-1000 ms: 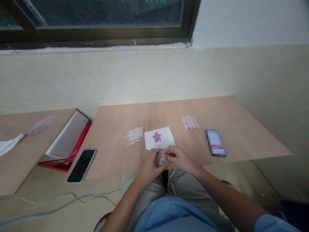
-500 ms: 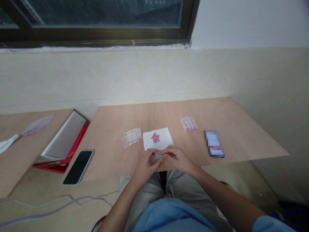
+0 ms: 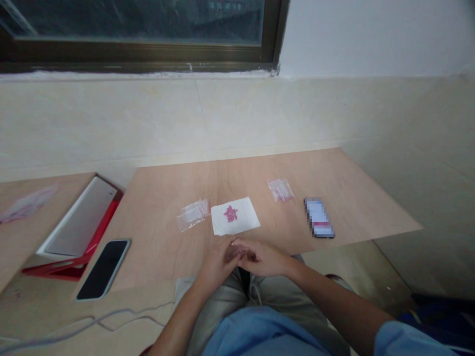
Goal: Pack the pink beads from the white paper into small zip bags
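My left hand [image 3: 216, 259] and my right hand [image 3: 264, 257] meet at the table's near edge, fingers closed together. Between them is a small clear plastic bag [image 3: 232, 252], mostly covered by the fingers; which fingers pinch it is hard to see. Just beyond the hands lies a white sheet of paper [image 3: 248, 213], bearing a little heap of pink bead-like pieces [image 3: 230, 213]. Flat clear zip bags [image 3: 193, 215] with pinkish edges overlap to the left of the paper. More zip bags [image 3: 281, 190], with some pink in them, lie farther back on the right.
A dark-screened phone [image 3: 104, 269] lies at the left front corner of the wooden table [image 3: 159, 198]. On the right is another phone [image 3: 319, 217] with a blurred screen. A white box [image 3: 79, 217] and red folder [image 3: 100, 225] stand in the left gap. Cables [image 3: 92, 321] run below.
Both hands have drawn slightly down and toward me, off the paper's near edge, and closed more around the plastic bag. The whole view has shifted a little.
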Tool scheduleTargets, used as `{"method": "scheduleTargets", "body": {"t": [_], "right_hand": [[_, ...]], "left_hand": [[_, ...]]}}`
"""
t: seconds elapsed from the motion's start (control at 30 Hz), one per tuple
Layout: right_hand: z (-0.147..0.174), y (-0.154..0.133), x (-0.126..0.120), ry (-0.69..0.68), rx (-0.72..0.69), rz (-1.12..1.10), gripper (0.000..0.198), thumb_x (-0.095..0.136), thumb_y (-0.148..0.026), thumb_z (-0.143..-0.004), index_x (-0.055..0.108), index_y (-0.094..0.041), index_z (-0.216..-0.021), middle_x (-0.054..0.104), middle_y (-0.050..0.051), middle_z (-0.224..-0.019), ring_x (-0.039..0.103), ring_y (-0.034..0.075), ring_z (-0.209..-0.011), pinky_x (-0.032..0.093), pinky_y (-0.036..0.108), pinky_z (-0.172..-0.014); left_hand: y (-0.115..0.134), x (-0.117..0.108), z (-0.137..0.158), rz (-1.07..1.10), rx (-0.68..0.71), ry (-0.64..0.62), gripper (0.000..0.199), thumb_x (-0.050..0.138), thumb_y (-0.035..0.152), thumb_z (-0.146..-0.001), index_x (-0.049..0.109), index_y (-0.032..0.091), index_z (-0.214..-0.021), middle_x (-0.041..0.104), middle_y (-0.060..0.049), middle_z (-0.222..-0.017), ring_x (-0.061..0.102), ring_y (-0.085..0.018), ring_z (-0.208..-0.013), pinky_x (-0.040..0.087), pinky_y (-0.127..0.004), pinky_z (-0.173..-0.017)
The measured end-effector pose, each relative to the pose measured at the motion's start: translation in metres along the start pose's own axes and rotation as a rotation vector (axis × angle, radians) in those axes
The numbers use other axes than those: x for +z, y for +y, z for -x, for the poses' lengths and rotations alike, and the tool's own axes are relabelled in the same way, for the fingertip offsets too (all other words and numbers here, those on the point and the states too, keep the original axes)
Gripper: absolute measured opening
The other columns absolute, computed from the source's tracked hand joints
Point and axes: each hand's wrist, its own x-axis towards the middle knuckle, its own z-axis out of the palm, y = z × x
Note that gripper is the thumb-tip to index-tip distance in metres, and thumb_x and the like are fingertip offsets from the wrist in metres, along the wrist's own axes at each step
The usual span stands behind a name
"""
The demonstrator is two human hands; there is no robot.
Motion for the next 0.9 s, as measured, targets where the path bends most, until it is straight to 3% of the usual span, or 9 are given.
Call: {"method": "scheduleTargets", "body": {"t": [0.4, 0.6, 0.8, 0.9], "right_hand": [[0.002, -0.007, -0.002, -0.008, -0.036, 0.007, 0.042, 0.055, -0.013, -0.09, 0.058, -0.022, -0.132, 0.068, 0.002, -0.094, 0.058, 0.012, -0.069, 0.046, 0.02, -0.06], [0.001, -0.018, -0.007, -0.044, -0.159, 0.16, 0.033, 0.056, -0.005, -0.084, 0.07, -0.02, -0.11, 0.065, 0.006, -0.117, 0.063, 0.017, -0.1, 0.053, 0.025, -0.078], [0.005, -0.02, -0.002, -0.107, -0.165, 0.277, 0.037, 0.059, -0.007, -0.08, 0.067, -0.019, -0.113, 0.063, 0.007, -0.117, 0.063, 0.016, -0.091, 0.053, 0.023, -0.072], [0.007, -0.019, 0.002, -0.105, -0.18, 0.36, 0.038, 0.062, -0.012, -0.079, 0.064, -0.019, -0.116, 0.062, 0.007, -0.116, 0.061, 0.018, -0.096, 0.053, 0.027, -0.079]], "left_hand": [[-0.002, -0.008, 0.001, -0.09, 0.02, -0.02, 0.033, 0.063, 0.024, -0.089, 0.062, 0.02, -0.122, 0.068, -0.009, -0.119, 0.062, -0.025, -0.112, 0.048, -0.041, -0.101], [0.004, -0.01, 0.005, -0.013, 0.05, -0.094, 0.052, 0.065, 0.021, -0.085, 0.054, 0.022, -0.136, 0.062, -0.01, -0.134, 0.058, -0.026, -0.123, 0.044, -0.042, -0.109], [0.002, -0.003, 0.006, -0.124, 0.044, -0.069, 0.055, 0.066, 0.015, -0.079, 0.056, 0.023, -0.132, 0.063, -0.008, -0.129, 0.058, -0.027, -0.12, 0.045, -0.043, -0.105], [0.003, 0.003, 0.006, -0.189, 0.046, -0.06, 0.049, 0.064, 0.014, -0.079, 0.058, 0.023, -0.127, 0.064, -0.008, -0.124, 0.058, -0.027, -0.117, 0.045, -0.043, -0.103]]}}
